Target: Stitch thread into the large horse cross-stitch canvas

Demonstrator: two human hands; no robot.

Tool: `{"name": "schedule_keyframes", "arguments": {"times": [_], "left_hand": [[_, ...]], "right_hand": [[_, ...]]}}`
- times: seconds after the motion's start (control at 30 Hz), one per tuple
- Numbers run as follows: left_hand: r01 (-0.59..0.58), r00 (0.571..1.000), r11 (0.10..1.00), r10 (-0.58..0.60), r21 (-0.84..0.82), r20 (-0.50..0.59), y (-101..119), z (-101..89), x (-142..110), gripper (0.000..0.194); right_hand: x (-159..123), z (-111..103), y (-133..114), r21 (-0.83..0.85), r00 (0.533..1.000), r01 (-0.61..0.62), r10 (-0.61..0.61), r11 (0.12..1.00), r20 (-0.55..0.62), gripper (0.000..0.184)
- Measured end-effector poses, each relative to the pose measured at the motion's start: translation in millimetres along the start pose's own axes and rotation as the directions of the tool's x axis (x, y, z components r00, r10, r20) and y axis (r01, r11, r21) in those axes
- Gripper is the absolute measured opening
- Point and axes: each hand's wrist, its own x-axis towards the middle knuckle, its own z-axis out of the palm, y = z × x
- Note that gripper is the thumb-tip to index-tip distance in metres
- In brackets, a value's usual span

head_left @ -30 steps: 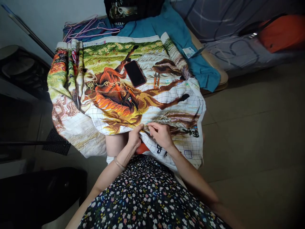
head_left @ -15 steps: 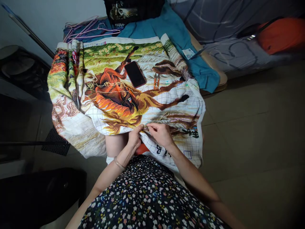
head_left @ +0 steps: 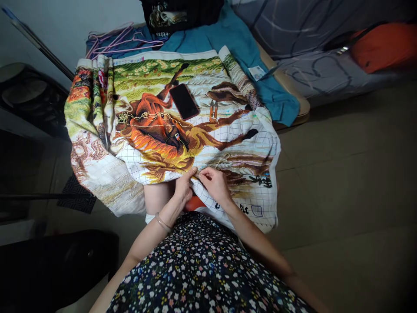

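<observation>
A large cross-stitch cloth (head_left: 208,150) with stitched horses and a printed grid drapes over my lap and the surface ahead. My left hand (head_left: 184,184) is closed on the cloth's near edge, thumb on top and fingers underneath. Just right of that thumb, my right hand (head_left: 215,182) pinches with thumb and forefinger close to the fabric; what is between them is too small to make out. A loop of pale thread (head_left: 223,160) lies by the right hand. Orange-handled thread snips (head_left: 213,112), a dark phone (head_left: 184,101) and tangled yellow thread (head_left: 143,117) rest on the cloth.
Rolled parts of the cloth stand at its left and right ends. Pink hangers (head_left: 130,41) and a black bag (head_left: 182,17) lie on teal fabric (head_left: 224,32) behind. A grey cushioned seat with an orange item (head_left: 386,48) is at upper right, above the tiled floor (head_left: 342,174).
My right hand has shifted slightly left and down, nearer my left thumb, and covers part of the black stitched characters differently. My left hand keeps its hold on the cloth.
</observation>
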Motion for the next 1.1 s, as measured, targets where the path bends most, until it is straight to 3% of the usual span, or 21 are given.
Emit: {"name": "schedule_keyframes", "arguments": {"times": [0.13,0.3,0.5,0.83,0.93,1.03,1.1], "left_hand": [[0.007,0.999,1.000,-0.006,0.027,-0.045,1,0.0,3,0.029],[-0.037,0.996,0.998,0.040,0.044,-0.082,0,0.8,4,0.028],[-0.011,0.993,0.998,0.018,0.058,-0.114,0,1.2,5,0.022],[-0.022,1.000,1.000,0.023,0.016,-0.022,-2,-0.2,1,0.028],[-0.001,1.000,1.000,0.001,0.007,0.019,-2,-1.7,1,0.028],[0.007,0.999,1.000,-0.007,0.007,0.033,-3,-4.1,2,0.029],[0.008,0.999,1.000,-0.008,0.009,0.042,-3,-5.5,3,0.031]], "right_hand": [[1,6,4,0.093,0.999,-0.040,0.040,0.995,-0.004,0.012],[-1,9,5,0.110,0.998,-0.046,0.050,0.993,-0.028,0.015],[-2,12,5,0.110,0.997,-0.037,0.044,0.993,-0.063,0.015],[4,9,-2,0.231,0.981,-0.148,0.173,0.962,-0.089,0.016],[9,8,-10,0.182,0.990,-0.119,0.132,0.976,-0.058,0.019],[15,10,-16,0.053,0.998,-0.066,0.067,0.996,-0.014,0.008],[21,1,-19,0.074,0.998,-0.061,0.062,0.995,-0.015,0.010]]}}
